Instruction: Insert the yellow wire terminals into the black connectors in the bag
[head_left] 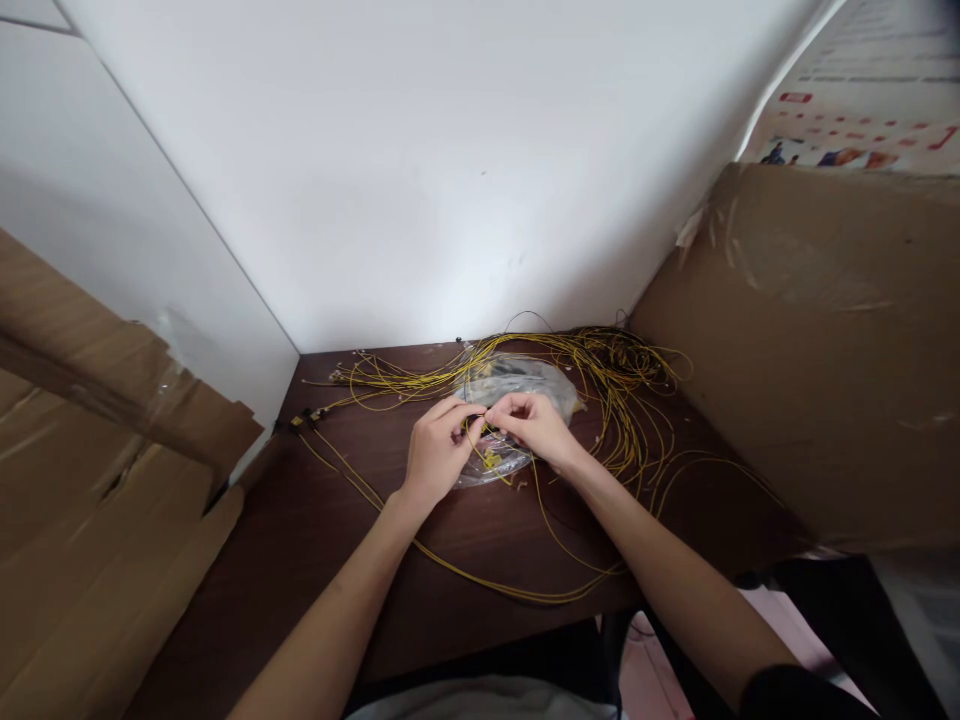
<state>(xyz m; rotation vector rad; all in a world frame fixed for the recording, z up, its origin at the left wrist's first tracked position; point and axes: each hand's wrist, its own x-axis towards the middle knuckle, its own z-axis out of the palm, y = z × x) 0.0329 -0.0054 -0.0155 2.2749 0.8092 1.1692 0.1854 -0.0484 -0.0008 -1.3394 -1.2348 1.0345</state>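
Yellow, thin cables [600, 350] spread over the dark brown table [300, 560], and at their near edge the left hand [442, 445] and right hand [536, 425] meet above a clear plastic bag [566, 385]. Thumb and forefinger of each hand are pressed together at the tips, and both seem to pinch a small dark piece [482, 414] that lies right between them. Its long axis appears to run left to right, from one pinch toward the other, so the relation that matters is how these two grips line up end to end; they stand so close that neither hand is clearly the nearer. A yellow strand [470, 445] hangs beside the left fingers toward the near side, over the bag, where yellow parts [491, 460] show through the film. Most of the cable tangle lies far and right of the hands, while a pair of dark connectors [296, 424] rests well apart at the left. The fingers cover most of what is held, so its shape and exact ends cannot be made out, nor whether the strand joins it. The right forearm hides part of a long loop on the near side, and the bag's folds blur its contents.
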